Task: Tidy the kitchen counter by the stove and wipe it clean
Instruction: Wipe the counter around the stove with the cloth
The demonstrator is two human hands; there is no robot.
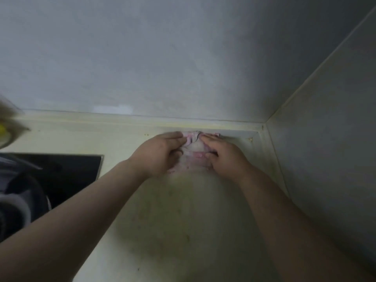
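At the back edge of the pale cream worktop (162, 220), close to the right-hand corner, your two hands sit side by side on a pink-and-white crumpled cloth (193, 148). Your left hand (162, 154) grips the cloth's left side, fingers laid over the top, thumb tucked in against it. Your right hand (225, 159) grips the right side the same way. Fingertips of both nearly meet over the bunched middle.

Cloth lies on the worktop, its far edge against the raised lip under the grey wall (183, 58). Worktop nearer you: mottled, faint brownish specks.

Black glass hob (71, 169) set into the worktop to the left, well apart from the cloth. Dark rounded object (18, 200) on the hob at far left, too blurred to name. Yellowish blur (4, 127) at the left edge, likewise unidentifiable.
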